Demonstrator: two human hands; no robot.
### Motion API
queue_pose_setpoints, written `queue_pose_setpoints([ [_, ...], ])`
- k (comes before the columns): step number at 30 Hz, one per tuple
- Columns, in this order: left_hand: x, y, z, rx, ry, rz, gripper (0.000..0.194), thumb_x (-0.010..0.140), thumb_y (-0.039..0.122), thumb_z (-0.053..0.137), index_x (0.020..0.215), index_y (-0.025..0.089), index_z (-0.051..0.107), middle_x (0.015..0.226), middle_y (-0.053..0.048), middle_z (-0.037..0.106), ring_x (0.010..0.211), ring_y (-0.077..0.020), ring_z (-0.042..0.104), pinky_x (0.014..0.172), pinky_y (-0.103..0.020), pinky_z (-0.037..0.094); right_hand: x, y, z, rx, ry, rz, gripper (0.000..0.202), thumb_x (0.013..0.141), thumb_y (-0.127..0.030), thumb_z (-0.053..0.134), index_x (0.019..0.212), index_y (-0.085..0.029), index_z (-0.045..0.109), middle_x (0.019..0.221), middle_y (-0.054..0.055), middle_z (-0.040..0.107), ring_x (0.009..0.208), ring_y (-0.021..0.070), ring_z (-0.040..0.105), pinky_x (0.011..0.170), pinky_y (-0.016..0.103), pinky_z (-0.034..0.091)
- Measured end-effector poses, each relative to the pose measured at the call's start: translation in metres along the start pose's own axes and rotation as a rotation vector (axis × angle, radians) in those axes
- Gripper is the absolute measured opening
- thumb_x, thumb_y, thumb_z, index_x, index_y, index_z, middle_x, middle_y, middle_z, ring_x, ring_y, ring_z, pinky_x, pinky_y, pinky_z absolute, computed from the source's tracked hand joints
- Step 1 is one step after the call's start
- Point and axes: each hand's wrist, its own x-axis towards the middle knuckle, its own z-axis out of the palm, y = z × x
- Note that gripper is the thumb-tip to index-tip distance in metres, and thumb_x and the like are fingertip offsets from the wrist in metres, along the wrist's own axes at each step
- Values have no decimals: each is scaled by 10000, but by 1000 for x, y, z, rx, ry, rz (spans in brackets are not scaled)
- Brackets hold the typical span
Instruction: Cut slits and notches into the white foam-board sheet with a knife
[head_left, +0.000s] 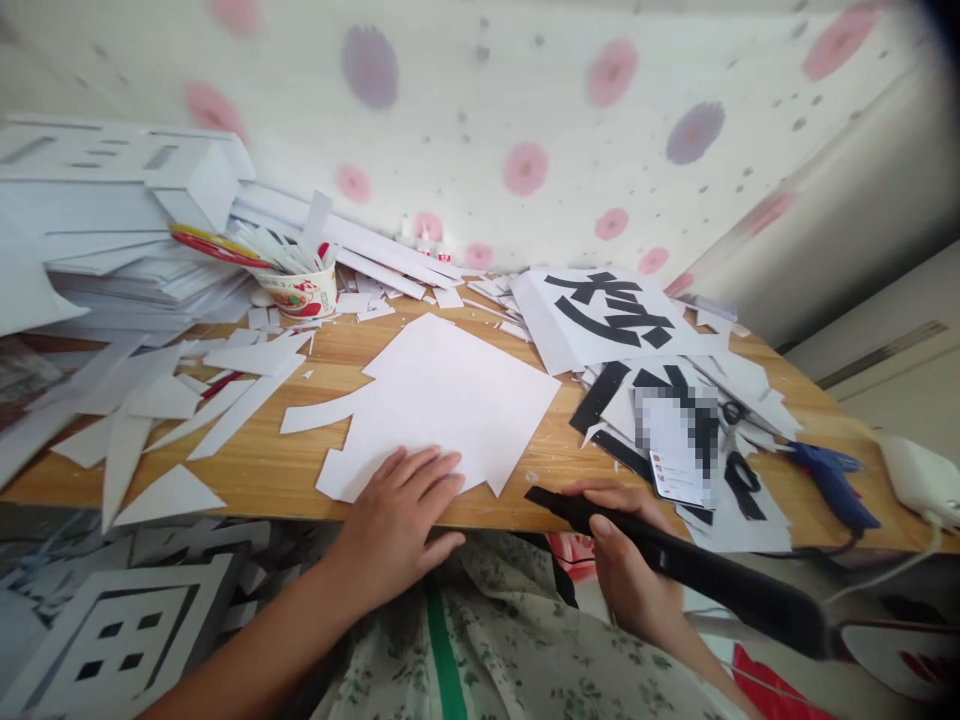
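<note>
The white sheet point(454, 400) is lying flat on the worktop point(551, 445). The left hand point(409, 510) is resting palm down on the sheet's near edge, fingers slightly spread. Right of the sheet's near corner, the right hand point(634, 550) is gripping a black tool point(697, 570), whose tip is pointing toward the sheet without touching. A paper cup point(300, 297) is standing beyond the sheet, leftward; a phone point(667, 450) and blue glue gun point(832, 482) are lying to the sheet's right.

The left hand point(405, 515) lies palm down — fingers extended, thumb apart. The right hand point(632, 583) grips — thumb on top, fingers curled.
</note>
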Motion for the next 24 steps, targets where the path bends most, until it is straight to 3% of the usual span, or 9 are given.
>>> queue_pose_setpoints([
  [7, -4, -15, -6, 72, -32, -126, 437, 856, 411, 616, 1246, 216, 588, 1397, -98, 567, 1304, -329, 485, 1078, -575, 370, 16, -3, 23, 204, 61, 174, 59, 798, -275, 682, 846, -245, 700, 880, 44, 731, 883, 222, 674, 845, 390, 533],
  [14, -4, -36, -9, 107, -90, -72, 457, 903, 435, 556, 1316, 240, 557, 1426, -79, 543, 1345, -316, 451, 1068, -540, 397, 26, 5, 22, 165, 42, 121, 51, 806, -260, 671, 845, -236, 694, 851, 35, 741, 839, 212, 692, 787, 362, 560],
  [19, -13, -61, -16, 150, -78, -18, 425, 931, 431, 503, 1317, 261, 557, 1414, -58, 558, 1339, -304, 461, 1045, -531, 419, 46, 6, 22, 71, -113, 50, 77, 851, -271, 657, 914, -243, 691, 914, 44, 748, 875, 212, 705, 791, 369, 577],
  [24, -17, -66, -30, 135, -78, -64, 322, 889, 235, 485, 1154, 299, 655, 1350, -9, 616, 1285, -283, 517, 1070, -548, 382, 73, -1, 38, -129, -371, -82, 134, 858, -232, 667, 986, -264, 692, 994, 41, 749, 949, 199, 706, 830, 352, 584],
])
